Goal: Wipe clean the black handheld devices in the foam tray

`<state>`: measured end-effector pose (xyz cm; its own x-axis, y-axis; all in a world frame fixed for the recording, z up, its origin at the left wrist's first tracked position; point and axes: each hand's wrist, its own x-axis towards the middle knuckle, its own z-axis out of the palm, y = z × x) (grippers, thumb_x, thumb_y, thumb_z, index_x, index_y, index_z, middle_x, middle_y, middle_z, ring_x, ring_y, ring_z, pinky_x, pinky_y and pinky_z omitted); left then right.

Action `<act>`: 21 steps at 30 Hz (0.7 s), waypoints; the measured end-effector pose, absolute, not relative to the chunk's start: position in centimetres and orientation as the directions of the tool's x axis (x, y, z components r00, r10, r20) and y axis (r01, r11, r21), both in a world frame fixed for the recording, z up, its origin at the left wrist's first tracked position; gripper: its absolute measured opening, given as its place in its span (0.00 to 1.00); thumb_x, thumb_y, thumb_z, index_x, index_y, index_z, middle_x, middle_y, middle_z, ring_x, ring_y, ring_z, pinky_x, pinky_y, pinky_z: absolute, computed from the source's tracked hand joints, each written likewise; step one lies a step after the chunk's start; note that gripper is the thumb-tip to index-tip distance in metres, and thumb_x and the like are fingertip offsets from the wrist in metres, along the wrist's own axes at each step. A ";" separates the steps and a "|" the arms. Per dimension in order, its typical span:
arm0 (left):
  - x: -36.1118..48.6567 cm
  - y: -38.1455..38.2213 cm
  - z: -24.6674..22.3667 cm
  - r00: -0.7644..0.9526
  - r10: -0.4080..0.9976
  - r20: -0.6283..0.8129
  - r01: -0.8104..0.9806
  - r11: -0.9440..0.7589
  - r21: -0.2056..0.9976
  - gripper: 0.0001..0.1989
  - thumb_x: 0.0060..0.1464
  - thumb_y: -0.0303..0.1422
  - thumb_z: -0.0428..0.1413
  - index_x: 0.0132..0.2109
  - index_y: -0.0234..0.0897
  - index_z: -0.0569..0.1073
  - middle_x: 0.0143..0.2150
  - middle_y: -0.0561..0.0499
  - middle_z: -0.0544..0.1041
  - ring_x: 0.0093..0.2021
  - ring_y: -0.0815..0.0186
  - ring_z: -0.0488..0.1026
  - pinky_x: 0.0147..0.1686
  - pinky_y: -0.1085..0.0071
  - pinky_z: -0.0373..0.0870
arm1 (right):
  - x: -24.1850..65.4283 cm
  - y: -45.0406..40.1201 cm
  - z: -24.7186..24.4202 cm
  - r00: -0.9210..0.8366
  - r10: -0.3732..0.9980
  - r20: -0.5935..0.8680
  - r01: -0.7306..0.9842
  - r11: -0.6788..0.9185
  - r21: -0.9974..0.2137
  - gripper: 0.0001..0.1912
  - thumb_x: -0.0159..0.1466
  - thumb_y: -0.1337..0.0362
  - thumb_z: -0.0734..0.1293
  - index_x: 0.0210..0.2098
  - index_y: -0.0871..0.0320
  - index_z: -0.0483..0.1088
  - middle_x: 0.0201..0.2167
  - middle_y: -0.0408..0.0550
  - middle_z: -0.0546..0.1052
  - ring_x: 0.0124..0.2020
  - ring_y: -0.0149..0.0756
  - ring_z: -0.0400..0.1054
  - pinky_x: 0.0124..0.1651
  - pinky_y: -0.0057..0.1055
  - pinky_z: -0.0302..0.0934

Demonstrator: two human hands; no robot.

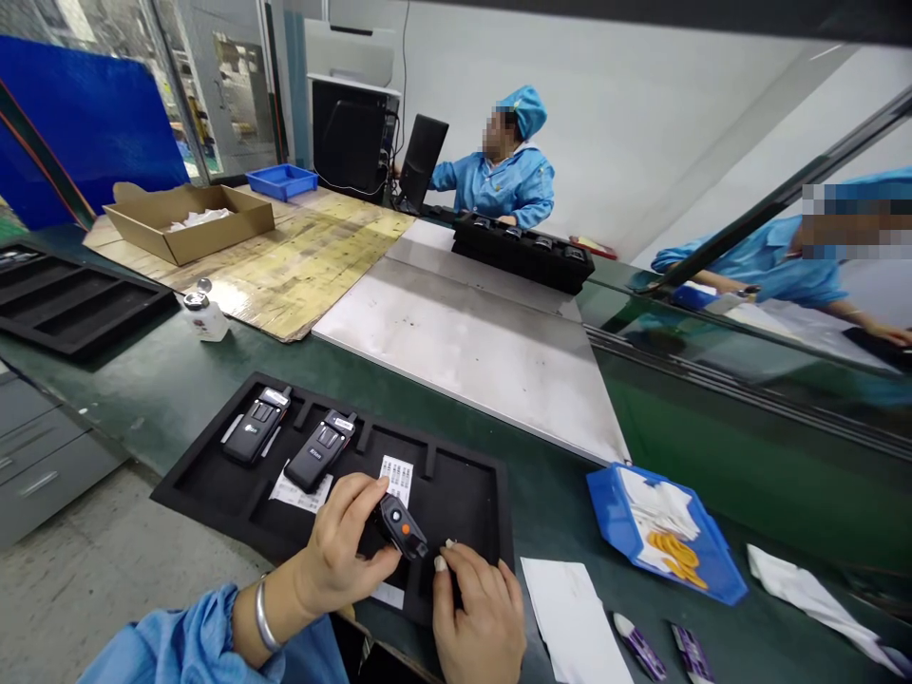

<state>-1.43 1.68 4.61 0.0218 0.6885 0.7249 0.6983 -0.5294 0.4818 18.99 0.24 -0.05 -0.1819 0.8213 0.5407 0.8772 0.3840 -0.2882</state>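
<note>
Head view, left to right: two black radios (257, 425) lie in the foam tray (206, 484). Left hand (340, 551) — fingers closed — grips a small black device (401, 527) over the tray's centre slot. Right hand (479, 613) rests beside it, fingertips curled, holding nothing visible. Blue bin (613, 518) sits further right.

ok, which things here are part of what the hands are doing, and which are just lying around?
In use:
- left hand holding a small black device with an orange button
- right hand at the device's lower end
- black foam tray, two more devices, paper slips

Lying about:
- blue tray
- white bottle
- cardboard box
- white sheet
- empty black tray
</note>
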 end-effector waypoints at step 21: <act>-1.3 2.7 3.6 -0.097 0.819 0.566 0.748 -0.314 0.584 0.33 0.56 0.32 0.59 0.65 0.36 0.58 0.53 0.40 0.69 0.54 0.53 0.71 0.52 0.56 0.73 | 19.0 0.3 0.0 -0.178 0.832 0.525 0.854 0.396 -0.337 0.10 0.68 0.65 0.59 0.41 0.53 0.73 0.40 0.46 0.79 0.42 0.38 0.72 0.59 0.45 0.49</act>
